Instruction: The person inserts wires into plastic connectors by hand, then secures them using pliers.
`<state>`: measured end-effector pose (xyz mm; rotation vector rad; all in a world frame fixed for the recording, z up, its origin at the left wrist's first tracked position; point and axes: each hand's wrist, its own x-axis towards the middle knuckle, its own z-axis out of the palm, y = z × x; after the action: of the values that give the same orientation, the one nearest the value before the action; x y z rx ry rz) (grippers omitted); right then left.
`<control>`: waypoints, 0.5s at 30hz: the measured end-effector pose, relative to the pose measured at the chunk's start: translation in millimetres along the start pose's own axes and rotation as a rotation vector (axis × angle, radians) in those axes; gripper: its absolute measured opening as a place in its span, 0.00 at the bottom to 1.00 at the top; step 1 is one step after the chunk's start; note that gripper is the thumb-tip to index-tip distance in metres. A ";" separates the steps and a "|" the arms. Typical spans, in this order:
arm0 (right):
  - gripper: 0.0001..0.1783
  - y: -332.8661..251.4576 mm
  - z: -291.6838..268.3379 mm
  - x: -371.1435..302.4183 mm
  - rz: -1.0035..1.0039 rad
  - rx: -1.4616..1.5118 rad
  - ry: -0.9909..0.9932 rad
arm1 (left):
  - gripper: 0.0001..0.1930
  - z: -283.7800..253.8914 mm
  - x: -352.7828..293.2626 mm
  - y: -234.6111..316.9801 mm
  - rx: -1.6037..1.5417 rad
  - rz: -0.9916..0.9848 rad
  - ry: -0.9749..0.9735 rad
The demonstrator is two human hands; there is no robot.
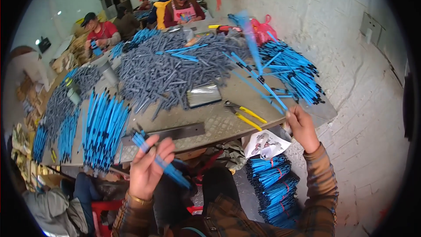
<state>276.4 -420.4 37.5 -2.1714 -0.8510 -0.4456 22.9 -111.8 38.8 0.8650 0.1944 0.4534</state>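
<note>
My left hand [148, 166] is closed around a small bundle of thin blue rods [175, 174], which slants over my lap. Dark tips show at its upper end. My right hand [302, 128] pinches the near end of one or more long blue rods with black parts [271, 91] at the table's right side; motion blur hides how many. Past them lies a large pile of blue rods with black ends [291, 72]. Left of my right hand rest yellow-handled pliers [245, 115]. A flat metal bar [175, 132] lies along the table edge, beyond my left hand.
Grey plastic pieces [175, 68] are heaped mid-table, behind a clear-topped flat box [204, 95]. More blue rods [103, 127] lie at the left. Banded bundles [274, 188] are stacked below the table at right, beside the white wall [346, 118]. Several people work across the table.
</note>
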 end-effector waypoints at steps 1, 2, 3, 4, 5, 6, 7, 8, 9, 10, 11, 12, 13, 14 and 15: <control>0.08 -10.4 0.9 -4.2 0.242 0.458 -0.212 | 0.17 -2.2 7.8 -0.7 0.012 0.025 0.039; 0.08 -20.3 4.3 -8.1 0.492 0.913 -0.434 | 0.17 -3.1 15.5 0.0 0.016 0.037 0.066; 0.08 -29.4 10.4 -11.8 0.488 0.924 -0.463 | 0.16 -3.8 24.4 -0.2 0.016 0.015 0.045; 0.08 -39.1 17.6 -17.1 0.488 0.988 -0.571 | 0.16 -4.1 30.3 -1.2 0.013 -0.015 0.023; 0.09 -51.4 25.0 -20.4 0.478 1.056 -0.683 | 0.16 -0.8 30.5 1.3 0.020 -0.003 0.053; 0.09 -58.9 34.1 -24.3 0.481 1.112 -0.787 | 0.15 1.1 36.0 -3.4 -0.053 -0.041 -0.020; 0.09 -66.1 45.2 -28.2 0.490 1.115 -0.807 | 0.15 1.2 39.1 -7.5 -0.128 -0.077 -0.095; 0.09 -71.8 53.1 -33.2 0.506 1.087 -0.869 | 0.15 5.0 40.0 -12.1 -0.129 -0.083 -0.080; 0.08 -77.3 60.9 -38.1 0.520 1.059 -0.929 | 0.14 8.8 40.8 -16.4 -0.165 -0.037 -0.098; 0.08 -81.8 66.9 -42.8 0.534 1.029 -0.987 | 0.13 11.6 40.8 -19.5 -0.200 0.009 -0.119; 0.08 -82.3 68.8 -46.2 0.546 1.024 -0.982 | 0.12 14.0 43.8 -23.4 -0.241 0.051 -0.152; 0.09 -82.2 69.1 -49.1 0.570 1.050 -0.999 | 0.12 14.1 43.9 -25.5 -0.248 0.040 -0.157; 0.09 -78.9 67.7 -51.9 0.601 1.070 -0.997 | 0.11 13.7 46.1 -30.0 -0.191 0.115 -0.126; 0.10 -76.0 66.6 -54.9 0.630 1.090 -0.991 | 0.10 13.2 47.4 -33.9 -0.135 0.190 -0.099; 0.10 -72.2 73.5 -59.9 0.646 1.076 -0.956 | 0.10 13.7 49.3 -37.1 -0.081 0.264 -0.075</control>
<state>186.7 -355.1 -6.1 -1.3730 -0.5439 1.1944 82.7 -119.4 19.8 0.8301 -0.0081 0.6698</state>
